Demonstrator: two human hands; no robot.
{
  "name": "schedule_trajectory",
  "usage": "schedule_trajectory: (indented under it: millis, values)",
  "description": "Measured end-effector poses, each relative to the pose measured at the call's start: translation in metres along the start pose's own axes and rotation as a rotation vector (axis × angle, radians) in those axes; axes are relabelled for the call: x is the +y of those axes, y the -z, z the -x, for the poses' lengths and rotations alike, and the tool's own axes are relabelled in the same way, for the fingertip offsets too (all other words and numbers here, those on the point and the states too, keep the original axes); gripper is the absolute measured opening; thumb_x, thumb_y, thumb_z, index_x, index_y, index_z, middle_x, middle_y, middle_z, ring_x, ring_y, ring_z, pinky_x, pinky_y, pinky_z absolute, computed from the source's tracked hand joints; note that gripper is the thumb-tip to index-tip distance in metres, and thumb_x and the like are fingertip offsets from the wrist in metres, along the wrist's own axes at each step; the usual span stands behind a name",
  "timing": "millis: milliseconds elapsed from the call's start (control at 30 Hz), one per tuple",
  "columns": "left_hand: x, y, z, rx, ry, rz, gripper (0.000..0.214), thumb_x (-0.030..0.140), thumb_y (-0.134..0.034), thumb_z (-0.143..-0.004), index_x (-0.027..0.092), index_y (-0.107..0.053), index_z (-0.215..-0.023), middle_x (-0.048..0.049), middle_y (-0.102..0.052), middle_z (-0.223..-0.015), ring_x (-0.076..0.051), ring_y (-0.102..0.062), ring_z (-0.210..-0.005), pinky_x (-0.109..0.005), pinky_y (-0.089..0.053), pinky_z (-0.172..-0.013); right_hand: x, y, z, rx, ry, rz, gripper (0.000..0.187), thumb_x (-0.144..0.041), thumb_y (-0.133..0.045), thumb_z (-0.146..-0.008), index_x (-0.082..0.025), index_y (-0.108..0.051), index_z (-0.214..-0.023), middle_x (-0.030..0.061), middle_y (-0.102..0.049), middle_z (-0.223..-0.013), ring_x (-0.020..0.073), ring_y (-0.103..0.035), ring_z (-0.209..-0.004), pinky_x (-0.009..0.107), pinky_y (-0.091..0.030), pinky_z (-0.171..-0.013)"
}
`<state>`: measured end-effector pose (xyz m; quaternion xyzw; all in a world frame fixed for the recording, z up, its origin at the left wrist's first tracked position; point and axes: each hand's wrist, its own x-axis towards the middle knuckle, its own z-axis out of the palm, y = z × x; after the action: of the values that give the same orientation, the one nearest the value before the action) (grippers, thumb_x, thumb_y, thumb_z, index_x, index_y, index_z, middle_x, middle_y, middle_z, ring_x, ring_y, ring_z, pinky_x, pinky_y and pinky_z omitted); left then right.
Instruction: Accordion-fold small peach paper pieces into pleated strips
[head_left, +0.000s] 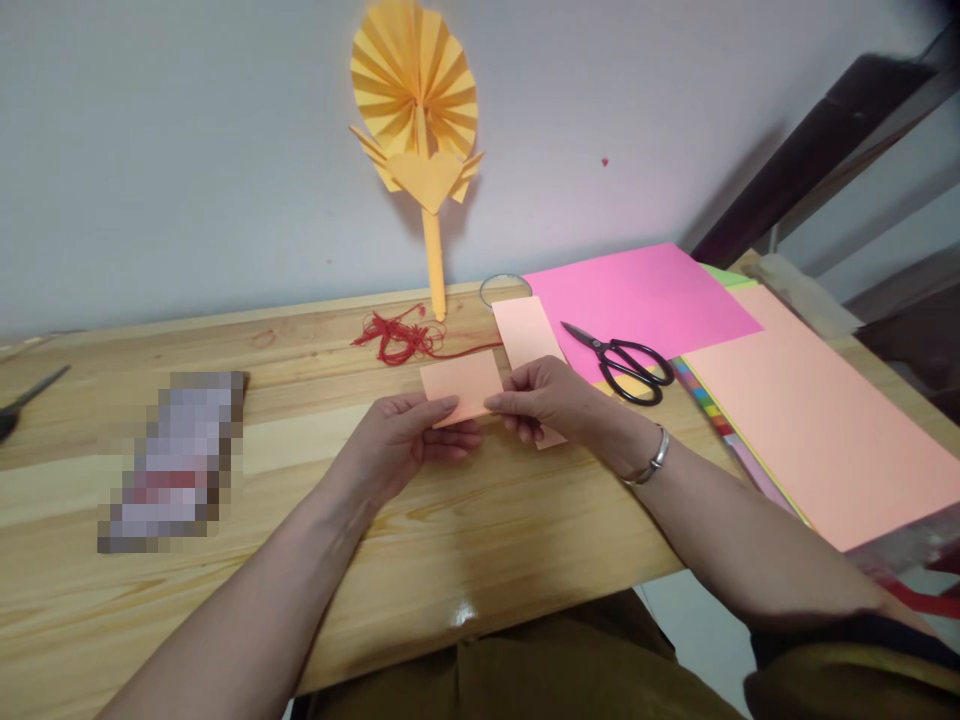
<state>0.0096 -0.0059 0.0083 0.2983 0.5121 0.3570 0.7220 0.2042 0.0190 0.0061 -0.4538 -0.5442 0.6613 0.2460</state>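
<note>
Between my two hands is a small peach paper rectangle (pixel 463 383), raised a little above the wooden table. My left hand (pixel 409 440) pinches its left lower edge, thumb on top and fingers underneath. At its right end, my right hand (pixel 544 400) grips the paper between thumb and fingers. A second peach paper strip (pixel 523 325) lies behind and partly under my right hand. Black-handled scissors (pixel 630 365) rest just right of that strip, blades pointing left. Red string (pixel 397 338) is bundled beyond my left hand, with one strand running towards the strip.
A yellow folded-paper fan (pixel 416 85) with a heart leans upright on the wall. Pink paper (pixel 637 300) and large peach sheets (pixel 832 420) cover the right side. A blurred-out flat object (pixel 176 460) lies at left, near a dark-handled tool (pixel 34 398). The table's front edge is close.
</note>
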Motion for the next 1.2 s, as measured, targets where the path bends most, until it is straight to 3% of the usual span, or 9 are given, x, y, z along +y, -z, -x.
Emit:
schedule_trajectory:
  millis: [133,400,667,967,1200]
  values:
    - [-0.003,-0.004,0.001,-0.013,0.009,-0.032,0.024,0.022,-0.076,-0.063,0.008,-0.071,-0.082,-0.0115,-0.073,-0.072,-0.018,-0.068,-0.058,-0.020,-0.054,-0.048,0.005,-0.005,0.000,-0.042,-0.012,0.047,0.032,-0.037,-0.066,-0.074,-0.014,-0.052,-0.057,-0.0022,-0.056,-0.048,0.0045,-0.048,-0.037,0.014,-0.035,-0.034]
    - [-0.007,-0.006,0.000,0.029,-0.043,-0.111,0.019,0.024,-0.078,-0.059,0.010,-0.072,-0.069,-0.0089,-0.071,-0.064,-0.015,-0.065,-0.053,-0.020,-0.053,-0.047,0.001,-0.009,0.003,-0.056,0.046,0.088,0.038,-0.046,-0.065,-0.072,-0.014,-0.051,-0.056,-0.0021,-0.055,-0.050,0.0046,-0.048,-0.038,0.015,-0.034,-0.035]
    - [-0.006,-0.003,0.001,0.070,-0.101,-0.217,0.020,0.028,-0.078,-0.058,0.011,-0.073,-0.068,-0.0093,-0.072,-0.066,-0.017,-0.066,-0.056,-0.022,-0.054,-0.050,0.003,-0.007,0.002,-0.026,0.031,0.078,0.038,-0.045,-0.067,-0.071,-0.014,-0.051,-0.057,-0.0026,-0.055,-0.048,0.0049,-0.048,-0.037,0.014,-0.032,-0.032]
    - [-0.001,0.005,-0.003,0.120,-0.137,-0.146,0.016,0.023,-0.076,-0.060,0.012,-0.070,-0.069,-0.0058,-0.070,-0.061,-0.013,-0.064,-0.052,-0.018,-0.052,-0.048,-0.002,0.002,-0.001,0.055,0.099,0.027,0.030,-0.033,-0.068,-0.072,-0.012,-0.055,-0.055,-0.0031,-0.054,-0.046,0.0043,-0.047,-0.036,0.015,-0.037,-0.035]
    - [-0.002,-0.001,0.000,0.139,-0.286,-0.116,0.032,0.023,-0.075,-0.063,0.015,-0.058,-0.090,-0.0030,-0.072,-0.070,-0.015,-0.068,-0.062,-0.022,-0.055,-0.058,-0.004,0.000,0.000,0.099,0.083,-0.012,0.029,-0.030,-0.068,-0.072,-0.013,-0.054,-0.055,-0.0032,-0.054,-0.045,0.0047,-0.048,-0.036,0.015,-0.038,-0.035]
